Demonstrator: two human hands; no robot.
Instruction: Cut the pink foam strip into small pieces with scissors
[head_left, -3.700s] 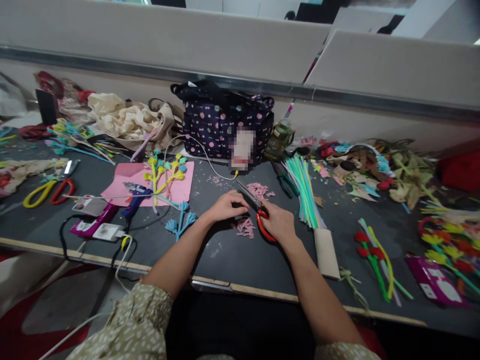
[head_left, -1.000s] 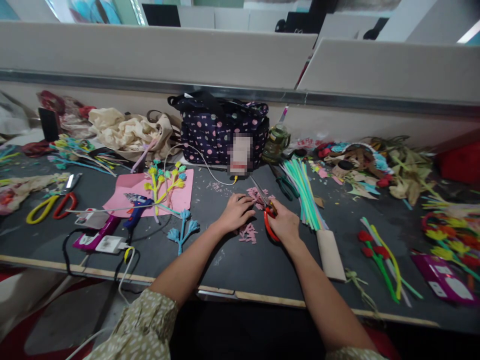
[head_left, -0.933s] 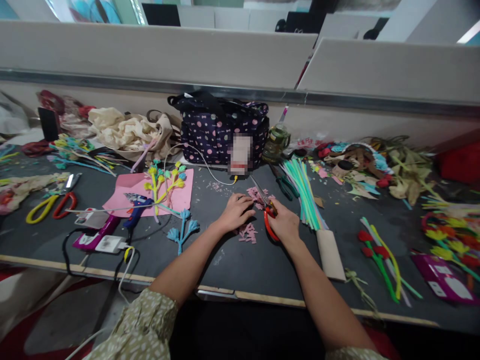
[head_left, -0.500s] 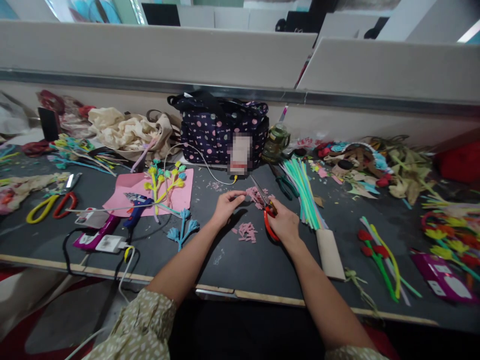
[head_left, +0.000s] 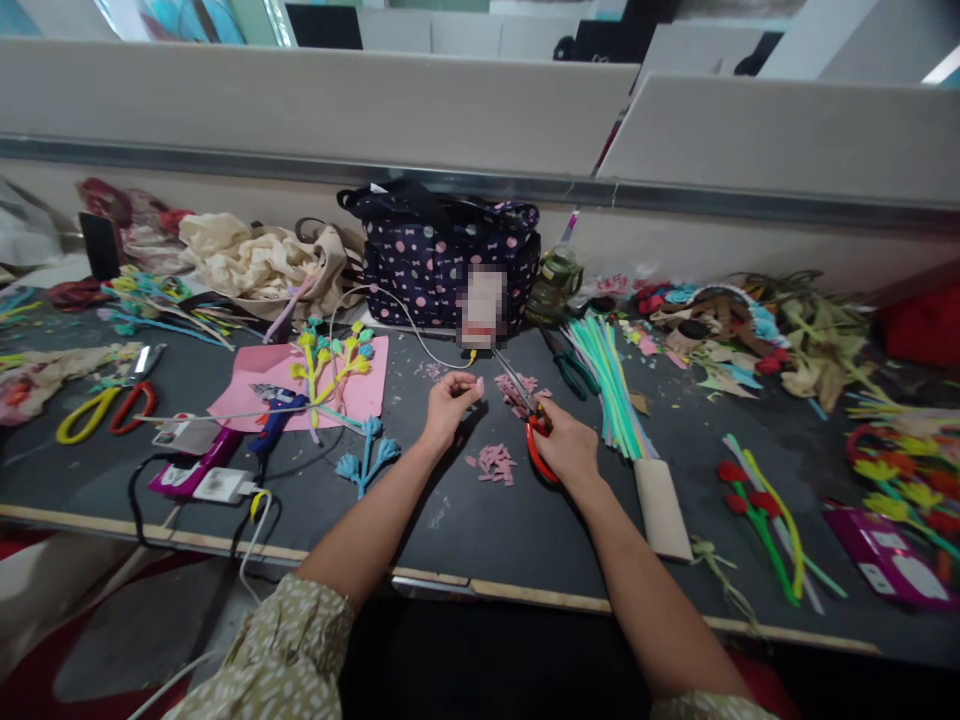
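Between the thumb and fingertips of my left hand [head_left: 451, 408] is a small pink piece [head_left: 480, 384]. My right hand [head_left: 571, 440] grips scissors [head_left: 538, 452] with red-orange handles, their blades pointing up and away to the left. The blade tips are apart from the pink piece. Under the blades lies a heap of pink scraps [head_left: 520, 390]. A second pile of pink pieces [head_left: 493, 464] lies nearer to me, between my two forearms. Some fingers of my right hand are hidden by the scissors' handles.
A dark patterned bag [head_left: 420, 260] stands behind, a phone [head_left: 484, 300] leaning on it with a cable. On the left are a glue gun [head_left: 279, 412], a pink sheet [head_left: 247, 375] and other scissors [head_left: 112, 405]. Pliers [head_left: 574, 368] and pipe cleaners [head_left: 611, 390] lie right.
My left hand has curled its fingers in and turned slightly, and the pink piece now shows at its fingertips. My right hand and the scissors have hardly moved.
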